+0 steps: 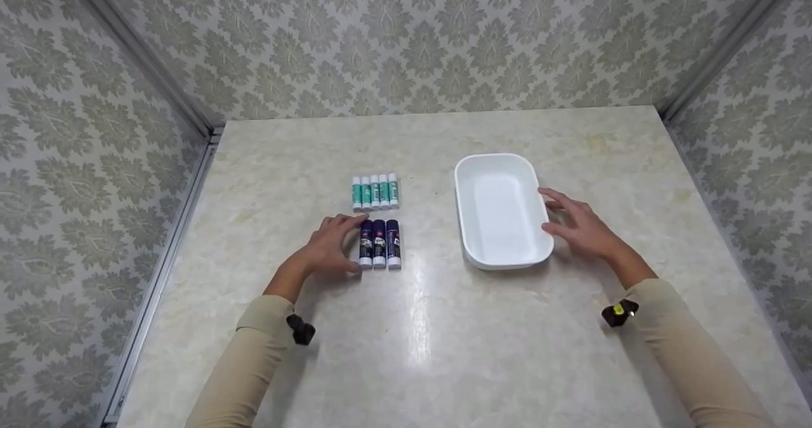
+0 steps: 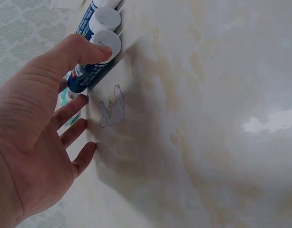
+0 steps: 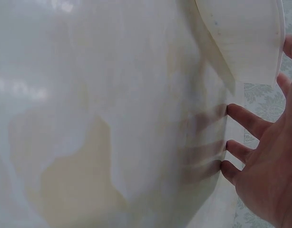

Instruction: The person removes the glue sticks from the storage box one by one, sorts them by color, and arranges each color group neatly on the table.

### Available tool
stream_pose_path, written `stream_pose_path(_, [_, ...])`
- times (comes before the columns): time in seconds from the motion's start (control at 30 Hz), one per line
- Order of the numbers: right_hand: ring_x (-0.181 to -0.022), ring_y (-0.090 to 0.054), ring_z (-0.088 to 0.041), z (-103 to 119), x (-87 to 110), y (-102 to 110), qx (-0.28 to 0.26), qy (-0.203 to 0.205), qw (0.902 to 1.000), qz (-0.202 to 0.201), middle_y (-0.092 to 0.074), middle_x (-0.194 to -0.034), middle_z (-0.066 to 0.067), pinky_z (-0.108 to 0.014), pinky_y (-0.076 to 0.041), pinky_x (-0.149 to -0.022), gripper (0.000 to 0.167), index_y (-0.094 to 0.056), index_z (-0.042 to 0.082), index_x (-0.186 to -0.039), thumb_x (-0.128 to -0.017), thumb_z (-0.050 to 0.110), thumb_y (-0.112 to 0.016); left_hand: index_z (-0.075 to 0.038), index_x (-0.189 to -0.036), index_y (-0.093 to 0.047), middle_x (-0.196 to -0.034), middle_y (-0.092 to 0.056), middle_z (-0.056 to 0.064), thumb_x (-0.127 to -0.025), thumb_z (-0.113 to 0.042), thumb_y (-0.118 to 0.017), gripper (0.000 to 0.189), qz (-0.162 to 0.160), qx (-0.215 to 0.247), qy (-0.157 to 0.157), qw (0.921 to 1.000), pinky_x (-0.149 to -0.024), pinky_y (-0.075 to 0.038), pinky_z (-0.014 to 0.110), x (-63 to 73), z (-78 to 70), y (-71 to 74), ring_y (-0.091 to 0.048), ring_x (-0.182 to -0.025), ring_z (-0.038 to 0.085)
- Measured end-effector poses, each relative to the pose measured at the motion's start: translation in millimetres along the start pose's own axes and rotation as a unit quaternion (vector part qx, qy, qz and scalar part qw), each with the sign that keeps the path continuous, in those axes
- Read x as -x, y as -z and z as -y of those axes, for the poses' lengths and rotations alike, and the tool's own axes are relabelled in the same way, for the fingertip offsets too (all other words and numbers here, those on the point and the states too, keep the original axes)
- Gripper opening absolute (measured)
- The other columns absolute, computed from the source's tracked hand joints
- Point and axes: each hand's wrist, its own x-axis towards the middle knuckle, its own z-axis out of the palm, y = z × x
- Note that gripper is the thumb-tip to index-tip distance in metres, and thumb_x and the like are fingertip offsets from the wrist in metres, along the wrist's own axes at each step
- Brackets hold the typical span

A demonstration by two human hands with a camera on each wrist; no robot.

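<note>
Three dark blue glue sticks point(image 1: 379, 244) with white bases lie side by side on the table. My left hand point(image 1: 330, 245) is at their left side, index fingertip by the leftmost cap and thumb near its base. In the left wrist view the thumb point(image 2: 84, 50) overlaps the white base of the nearest stick, while the other fingers spread loosely beside it. To the right stands a white rectangular tub point(image 1: 501, 215). Index finger and thumb of my right hand point(image 1: 580, 228) rest at its right rim; the remaining fingertips reach down to the tabletop in the right wrist view.
Several green-and-white glue sticks point(image 1: 375, 193) lie in a row just behind the blue ones. The marbled table point(image 1: 406, 364) ends at a patterned wall point(image 1: 406, 47), with more patterned panels along both sides.
</note>
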Motion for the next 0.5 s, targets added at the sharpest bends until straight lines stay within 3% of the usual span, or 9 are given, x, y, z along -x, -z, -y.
stream_pose_path(0.37, [-0.162,-0.044,-0.056,-0.5,5.0,1.4,-0.010,0.005,0.9999,0.009,-0.048,-0.172,-0.032,-0.083,-0.022,-0.133,0.075,-0.034,0.019,-0.179,-0.113,0.027,-0.068,-0.023,-0.180,-0.029,-0.178,-0.041,0.019,-0.083,-0.023,-0.096,0.118,0.016,0.012,0.002,0.9998,-0.139,-0.030,0.068,2.7,-3.0,-0.6,-0.033,-0.167,0.045])
stream_pose_path(0.5, [-0.162,-0.044,-0.056,-3.2,7.8,3.0,-0.023,0.011,0.9996,0.012,-0.047,-0.174,-0.031,-0.082,-0.023,-0.134,0.072,-0.034,0.016,-0.178,-0.114,0.024,-0.066,-0.022,-0.180,-0.028,-0.175,-0.047,0.020,-0.084,-0.032,-0.096,0.118,0.003,0.040,-0.042,0.9983,-0.138,-0.032,0.067,-6.3,21.4,-9.4,-0.036,-0.165,0.046])
